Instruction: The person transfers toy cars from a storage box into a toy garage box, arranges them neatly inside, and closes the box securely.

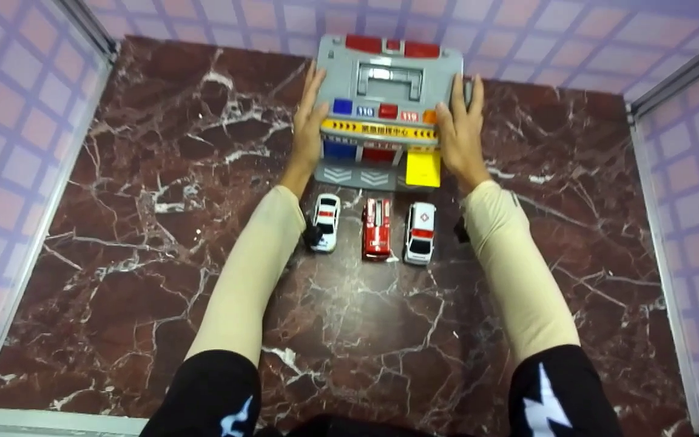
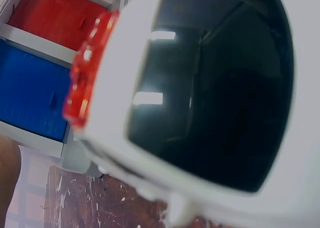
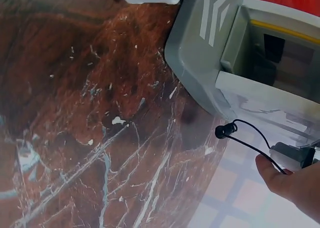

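Observation:
A grey toy emergency station (image 1: 340, 79) stands toward the back, with a yellow banner along its front. My left hand (image 1: 308, 130) rests along its left side with fingers extended. On the opposite side my right hand (image 1: 463, 130) lies against it, thumb near the orange block and fingers spread toward the back. Blue (image 2: 32, 87) and red (image 2: 57, 20) garage doors are down in the left wrist view. The yellow door (image 1: 423, 169) is swung up, and its bay (image 3: 285, 50) shows open in the right wrist view. By my right thumb hangs a thin black cord (image 3: 255, 150).
In front of the station stand a white toy police car (image 1: 326, 221), a red toy fire truck (image 1: 377, 230) and a white toy ambulance (image 1: 420, 233). The marbled table (image 1: 349, 340) is bounded by checkered panels (image 1: 568, 42) behind and at both sides.

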### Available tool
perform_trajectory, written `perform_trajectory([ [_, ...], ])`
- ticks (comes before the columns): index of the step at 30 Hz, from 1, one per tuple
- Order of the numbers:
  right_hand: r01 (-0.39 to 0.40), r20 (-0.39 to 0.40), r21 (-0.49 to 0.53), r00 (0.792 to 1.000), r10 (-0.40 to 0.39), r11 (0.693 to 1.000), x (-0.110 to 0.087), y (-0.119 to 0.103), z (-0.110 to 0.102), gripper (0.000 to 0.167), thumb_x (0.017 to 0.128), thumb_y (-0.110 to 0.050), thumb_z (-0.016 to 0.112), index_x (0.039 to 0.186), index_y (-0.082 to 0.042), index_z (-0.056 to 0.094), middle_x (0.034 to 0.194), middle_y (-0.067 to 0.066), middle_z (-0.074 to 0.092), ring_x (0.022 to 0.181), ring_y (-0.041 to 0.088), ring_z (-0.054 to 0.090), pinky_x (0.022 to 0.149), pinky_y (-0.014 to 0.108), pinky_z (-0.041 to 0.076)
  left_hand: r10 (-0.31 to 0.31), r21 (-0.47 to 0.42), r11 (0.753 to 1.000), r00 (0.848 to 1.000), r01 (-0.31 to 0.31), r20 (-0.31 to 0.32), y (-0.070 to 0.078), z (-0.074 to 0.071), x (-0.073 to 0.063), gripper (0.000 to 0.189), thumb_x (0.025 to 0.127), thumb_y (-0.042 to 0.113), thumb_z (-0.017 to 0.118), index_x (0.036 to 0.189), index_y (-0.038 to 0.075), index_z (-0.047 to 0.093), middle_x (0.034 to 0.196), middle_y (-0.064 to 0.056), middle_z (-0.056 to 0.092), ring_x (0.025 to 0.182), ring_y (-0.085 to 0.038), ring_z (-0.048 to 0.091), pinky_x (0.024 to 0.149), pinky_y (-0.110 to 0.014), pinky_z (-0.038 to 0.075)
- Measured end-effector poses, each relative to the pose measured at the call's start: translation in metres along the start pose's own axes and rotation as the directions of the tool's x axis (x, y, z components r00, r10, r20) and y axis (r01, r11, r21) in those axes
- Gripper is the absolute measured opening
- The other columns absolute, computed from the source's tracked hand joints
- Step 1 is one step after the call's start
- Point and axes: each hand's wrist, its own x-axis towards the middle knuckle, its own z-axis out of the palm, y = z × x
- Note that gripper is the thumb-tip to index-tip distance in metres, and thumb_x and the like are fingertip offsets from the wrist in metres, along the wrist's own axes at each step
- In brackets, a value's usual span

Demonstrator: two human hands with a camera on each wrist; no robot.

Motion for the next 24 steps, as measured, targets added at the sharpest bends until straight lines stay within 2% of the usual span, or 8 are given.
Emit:
perform_trajectory([
  [2, -0.018, 0.008, -0.027, 1.0, 0.018, 0.999, -0.0047, 0.006, 0.003, 0.065, 0.105, -0.043, 0.033, 0.162, -0.021, 0.01, 0.168, 0.011, -0.012, 0.154, 0.03, -0.005, 0.123, 0.047, -0.002, -0.049, 0.015, 0.999, 0.999, 0.049, -0.011, 0.0017, 0.0021, -0.0062, 0.055, 0.099, 0.003, 0.04, 0.153, -0.001, 0.033, 0.169, -0.007, 0.011, 0.151, 0.0, 0.014, 0.121, -0.019, 0.014],
  [8, 0.01, -0.004, -0.033, 1.0, -0.011, 0.999, -0.0057, 0.0086, 0.0055, 0.063, 0.106, -0.038, 0.032, 0.162, -0.016, 0.011, 0.168, 0.015, -0.01, 0.154, 0.034, -0.003, 0.123, 0.045, -0.003, -0.05, 0.045, 0.998, 0.998, 0.051, -0.022, -0.0003, 0.0025, -0.0087, 0.055, 0.099, 0.004, 0.04, 0.153, -0.002, 0.034, 0.169, -0.008, 0.012, 0.152, -0.002, 0.014, 0.121, -0.02, 0.012],
  [14, 0.044, -0.023, -0.022, 0.999, -0.045, 0.999, -0.0052, 0.0035, 0.0072, 0.062, 0.107, -0.035, 0.034, 0.161, -0.014, 0.014, 0.168, 0.016, -0.007, 0.155, 0.033, -0.003, 0.123, 0.042, -0.003, -0.016, 0.04, 0.999, 0.999, 0.017, -0.029, 0.0037, 0.0, -0.0078, 0.055, 0.098, 0.001, 0.04, 0.152, -0.005, 0.034, 0.168, -0.013, 0.013, 0.154, -0.01, 0.014, 0.122, -0.019, 0.012],
  [20, 0.04, -0.033, -0.012, 0.999, -0.04, 0.999, -0.0037, 0.0018, 0.0068, 0.062, 0.107, -0.034, 0.035, 0.161, -0.013, 0.014, 0.168, 0.015, -0.008, 0.154, 0.033, -0.003, 0.123, 0.045, -0.003, -0.011, 0.041, 0.999, 0.999, 0.013, -0.047, 0.0068, 0.0021, -0.0062, 0.054, 0.098, 0.001, 0.04, 0.151, -0.005, 0.035, 0.167, -0.013, 0.014, 0.153, -0.008, 0.015, 0.121, -0.018, 0.013],
  [24, 0.013, -0.008, -0.004, 1.0, -0.013, 1.0, -0.0038, 0.0031, 0.0051, 0.063, 0.107, -0.037, 0.033, 0.162, -0.017, 0.011, 0.168, 0.012, -0.011, 0.154, 0.031, -0.005, 0.123, 0.046, -0.003, 0.038, 0.042, 0.999, 0.997, -0.035, -0.061, 0.0063, 0.0043, -0.0054, 0.051, 0.097, -0.002, 0.04, 0.148, -0.008, 0.038, 0.165, -0.02, 0.017, 0.154, -0.016, 0.018, 0.122, -0.02, 0.015],
])
